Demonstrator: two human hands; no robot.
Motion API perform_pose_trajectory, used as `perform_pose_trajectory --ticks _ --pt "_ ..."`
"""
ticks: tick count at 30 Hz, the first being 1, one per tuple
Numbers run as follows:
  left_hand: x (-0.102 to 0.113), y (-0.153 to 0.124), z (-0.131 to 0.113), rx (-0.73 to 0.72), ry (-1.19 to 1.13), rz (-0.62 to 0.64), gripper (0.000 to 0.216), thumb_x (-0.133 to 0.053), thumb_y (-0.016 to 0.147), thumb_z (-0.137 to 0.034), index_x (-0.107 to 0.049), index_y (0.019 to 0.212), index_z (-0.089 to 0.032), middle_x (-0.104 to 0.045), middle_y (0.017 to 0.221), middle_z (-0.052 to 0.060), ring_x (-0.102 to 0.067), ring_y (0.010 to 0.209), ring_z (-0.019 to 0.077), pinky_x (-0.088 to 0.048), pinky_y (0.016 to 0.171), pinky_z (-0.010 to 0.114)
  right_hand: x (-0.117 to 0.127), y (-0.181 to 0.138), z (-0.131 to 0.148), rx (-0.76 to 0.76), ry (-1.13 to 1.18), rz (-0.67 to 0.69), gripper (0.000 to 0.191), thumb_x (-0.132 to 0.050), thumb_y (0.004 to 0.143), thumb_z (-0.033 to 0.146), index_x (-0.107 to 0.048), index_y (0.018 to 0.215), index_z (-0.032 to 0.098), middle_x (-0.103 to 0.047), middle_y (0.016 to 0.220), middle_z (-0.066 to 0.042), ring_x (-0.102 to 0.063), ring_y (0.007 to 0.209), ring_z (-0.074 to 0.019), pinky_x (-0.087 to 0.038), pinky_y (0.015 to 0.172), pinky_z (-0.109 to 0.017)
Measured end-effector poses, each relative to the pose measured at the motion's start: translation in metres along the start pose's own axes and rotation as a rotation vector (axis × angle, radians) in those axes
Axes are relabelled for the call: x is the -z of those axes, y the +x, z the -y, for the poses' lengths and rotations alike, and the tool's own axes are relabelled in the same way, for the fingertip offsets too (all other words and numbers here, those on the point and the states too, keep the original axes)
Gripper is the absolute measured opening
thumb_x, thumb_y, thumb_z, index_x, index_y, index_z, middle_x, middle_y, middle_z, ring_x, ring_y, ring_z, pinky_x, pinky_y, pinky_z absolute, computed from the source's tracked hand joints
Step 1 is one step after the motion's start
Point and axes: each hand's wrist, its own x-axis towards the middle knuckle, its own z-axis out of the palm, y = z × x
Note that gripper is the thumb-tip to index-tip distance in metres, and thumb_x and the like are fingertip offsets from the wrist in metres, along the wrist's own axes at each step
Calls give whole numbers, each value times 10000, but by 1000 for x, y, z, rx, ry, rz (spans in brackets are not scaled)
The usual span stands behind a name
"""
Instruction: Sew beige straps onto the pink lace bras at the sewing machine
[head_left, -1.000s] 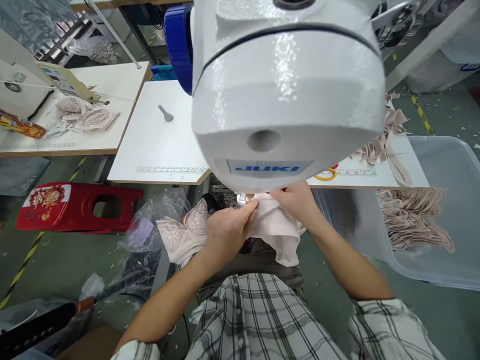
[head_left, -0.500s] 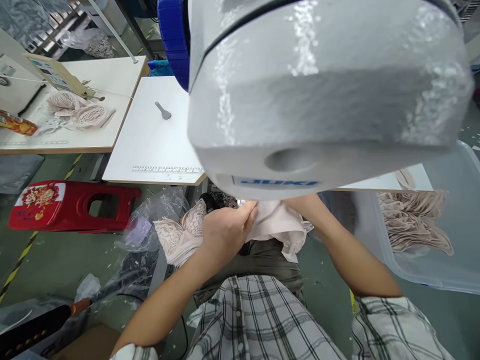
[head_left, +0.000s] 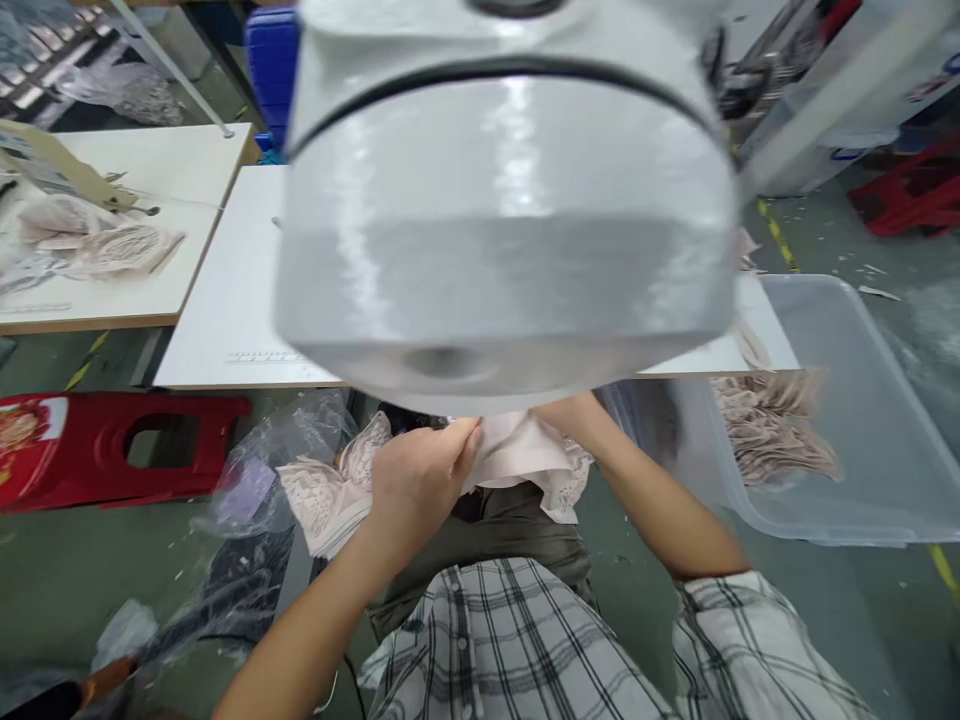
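A pale pink bra (head_left: 517,452) with lace cups lies across my lap, below the head of a grey-white sewing machine (head_left: 495,250). My left hand (head_left: 420,475) is closed, thumb against fingers, pinching the fabric's edge near the machine. A lace cup (head_left: 330,490) hangs out to the left of that hand. On the other side my right hand (head_left: 566,415) rests at the cloth's upper right, its fingers hidden under the machine head and fabric. The needle area is also covered by the machine head.
A clear plastic bin (head_left: 885,420) at right holds a bundle of pink fabric pieces (head_left: 776,430). At left are a red stool (head_left: 187,450) and a plastic bag (head_left: 270,450). More pink pieces (head_left: 112,240) lie on the neighbouring white table (head_left: 176,160).
The whole view has swung to the right, so more of the bin and floor shows there. Both hands stay at the fabric, with little visible shift against it.
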Motion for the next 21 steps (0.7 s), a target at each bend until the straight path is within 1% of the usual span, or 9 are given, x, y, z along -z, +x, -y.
perform_pose_trajectory --ticks 3,6,8,11,14,18,21 --pt "1 -3 6 -12 42 -22 431 -382 1044 -346 -793 962 -247 -660 509 -1 -577 483 132 -305 497 257 -1 -2 0 0 70 13 168 -568 895 365 -640 879 214 -608 674 19 -553 641 -160 -436 589 -271" --pt "1 -5 11 -73 40 -74 392 -410 1043 -333 -790 1007 -246 -672 522 -14 -589 484 126 -335 509 248 -2 -4 0 -22 130 -8 155 -572 894 348 -629 861 208 -601 672 22 -545 646 -157 -417 587 -268" --pt "1 -6 13 -99 37 -96 368 -433 1038 -322 -789 1005 -236 -665 518 -21 -580 477 120 -345 511 245 -3 -5 0 -32 141 -21 130 -583 887 327 -635 870 209 -582 649 30 -534 635 -153 -407 586 -265" --pt "0 -8 16 -95 38 -115 344 -455 1029 -305 -785 981 -221 -645 509 -23 -556 470 120 -348 513 247 -5 -4 -1 -19 151 -24 132 -607 874 333 -650 870 208 -558 625 37 -513 617 -148 -401 585 -261" --pt "-2 -9 16 -115 9 -131 325 -466 1023 -287 -779 975 -216 -626 501 -23 -551 478 123 -354 526 246 -6 -4 -2 -12 155 -27 133 -603 873 328 -658 860 208 -551 618 39 -510 617 -148 -413 606 -263" --pt "-5 -7 14 -134 -31 -119 314 -465 1018 -279 -771 983 -220 -636 514 -20 -554 485 122 -367 542 242 -2 -6 -1 -34 155 -41 113 -614 849 316 -662 855 214 -564 621 33 -533 656 -162 -429 650 -278" --pt "-6 -5 11 -152 -25 -127 307 -466 1017 -281 -766 974 -225 -650 528 -20 -553 486 120 -365 538 245 3 -8 1 -41 178 -41 113 -605 839 320 -651 855 218 -554 618 36 -520 644 -157 -419 654 -284"
